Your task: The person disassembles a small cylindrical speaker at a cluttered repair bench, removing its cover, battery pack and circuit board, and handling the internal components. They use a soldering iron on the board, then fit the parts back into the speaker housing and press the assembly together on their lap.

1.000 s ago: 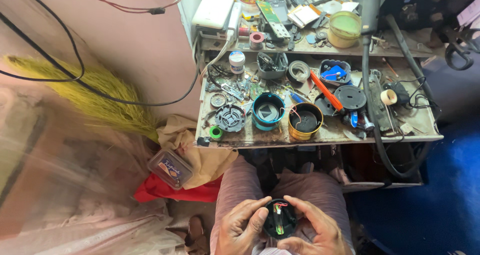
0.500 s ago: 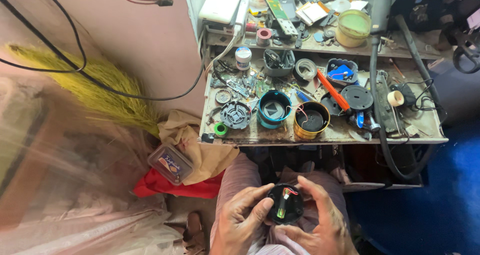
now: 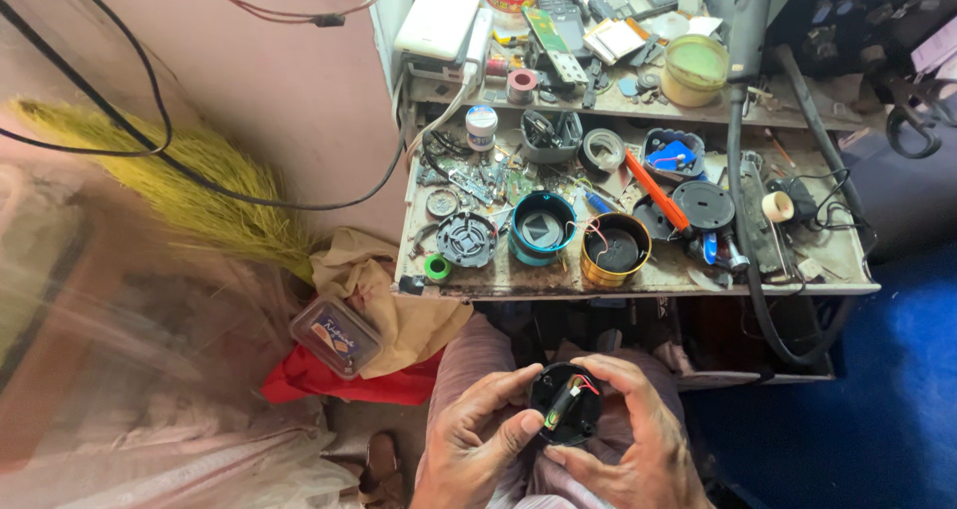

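Down at the bottom edge, both hands close around a round black part (image 3: 566,403) held over the person's lap. The left hand (image 3: 477,447) curls its fingers (image 3: 498,387) against the part's left rim, with the thumb pressed against its lower left edge. The right hand (image 3: 638,439) wraps the right side, its fingers (image 3: 620,374) arched over the top rim and its thumb under the lower edge. So both hands are clamped on the part, which sits tilted toward the camera. Inside it lies a small cylindrical piece with red wires (image 3: 586,383); what else the cavity holds is too dark to make out. Both wrists are cut off by the bottom of the frame.

Beyond the knees stands a cluttered workbench (image 3: 638,286), well apart from the hands. Near its front edge sit a black ribbed disc (image 3: 467,240), a teal ring housing (image 3: 542,226) and a gold-rimmed housing (image 3: 616,248), side by side. A small green roll of tape (image 3: 437,267) lies just left of the disc. An orange-handled tool (image 3: 656,202) rests behind the gold housing. A thick black hose (image 3: 740,220) runs down the bench's right side and loops below. Left of the bench, a clear lidded box (image 3: 335,336) rests on crumpled brown cloth (image 3: 391,292), and a yellow broom (image 3: 189,192) leans against the pink wall. Much of the bench's small clutter is too fine to tell apart.
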